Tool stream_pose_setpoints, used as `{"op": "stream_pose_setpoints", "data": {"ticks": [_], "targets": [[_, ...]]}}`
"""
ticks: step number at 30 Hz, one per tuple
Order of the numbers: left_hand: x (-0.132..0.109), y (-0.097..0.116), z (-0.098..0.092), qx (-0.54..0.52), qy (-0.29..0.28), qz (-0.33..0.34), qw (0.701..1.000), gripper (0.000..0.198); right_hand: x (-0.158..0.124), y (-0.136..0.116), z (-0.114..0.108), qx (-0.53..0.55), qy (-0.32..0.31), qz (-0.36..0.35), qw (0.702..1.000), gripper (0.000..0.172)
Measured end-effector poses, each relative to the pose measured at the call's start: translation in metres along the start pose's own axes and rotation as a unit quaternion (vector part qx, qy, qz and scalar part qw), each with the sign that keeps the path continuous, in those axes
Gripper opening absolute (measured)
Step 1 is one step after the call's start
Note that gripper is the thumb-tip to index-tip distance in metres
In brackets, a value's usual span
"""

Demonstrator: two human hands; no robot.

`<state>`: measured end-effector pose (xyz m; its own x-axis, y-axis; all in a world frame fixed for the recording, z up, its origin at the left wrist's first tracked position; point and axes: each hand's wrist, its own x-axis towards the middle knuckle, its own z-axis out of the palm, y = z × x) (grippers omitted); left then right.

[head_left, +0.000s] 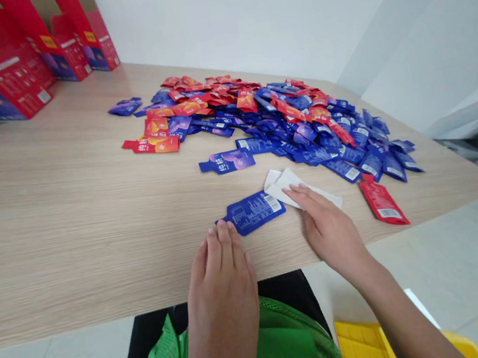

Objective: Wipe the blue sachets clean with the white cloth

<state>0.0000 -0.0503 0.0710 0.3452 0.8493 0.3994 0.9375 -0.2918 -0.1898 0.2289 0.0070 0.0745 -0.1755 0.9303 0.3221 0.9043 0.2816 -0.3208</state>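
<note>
The left hand (220,268) lies flat and open, fingertips touching the blue packet (254,212). The right hand (328,225), open too, presses on the white paper (283,183) just right of it.

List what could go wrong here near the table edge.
The flat red foil pouch lies close to the front edge of the light wooden table; the right hand might brush it off. The flat blue foil pouch at the left hand sits near that edge too and could slide off.
</note>
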Motion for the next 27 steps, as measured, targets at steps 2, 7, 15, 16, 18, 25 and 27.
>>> {"op": "stream_pose_setpoints", "data": {"ticks": [2, 7, 15, 16, 18, 25, 27], "targets": [[-0.001, 0.003, 0.003, -0.006, 0.011, -0.013, 1.000, 0.049, 0.001, 0.010, -0.008, -0.009, 0.010, 0.027, 1.000, 0.059], [-0.001, 0.005, 0.005, -0.007, 0.025, -0.021, 0.999, 0.050, 0.007, -0.043, 0.000, 0.093, 0.045, -0.056, 0.993, 0.061], [0.000, -0.003, 0.001, -0.006, 0.025, 0.015, 1.000, 0.050, 0.009, -0.048, 0.021, 0.047, -0.021, -0.106, 0.993, 0.072], [-0.001, -0.002, 0.003, -0.013, 0.026, 0.013, 1.000, 0.051, 0.008, -0.032, 0.017, 0.031, -0.007, -0.072, 0.997, 0.071], [-0.003, 0.001, 0.007, -0.024, 0.029, 0.001, 0.999, 0.052, 0.005, -0.002, 0.006, 0.003, 0.011, -0.014, 1.000, 0.065], [-0.004, 0.010, 0.010, -0.045, 0.012, -0.033, 0.998, 0.052, -0.001, -0.040, 0.004, 0.099, 0.061, -0.041, 0.992, 0.060], [-0.004, 0.009, 0.009, -0.040, -0.009, -0.028, 0.999, 0.050, -0.002, -0.068, 0.013, 0.100, 0.006, -0.112, 0.989, 0.066]]}}
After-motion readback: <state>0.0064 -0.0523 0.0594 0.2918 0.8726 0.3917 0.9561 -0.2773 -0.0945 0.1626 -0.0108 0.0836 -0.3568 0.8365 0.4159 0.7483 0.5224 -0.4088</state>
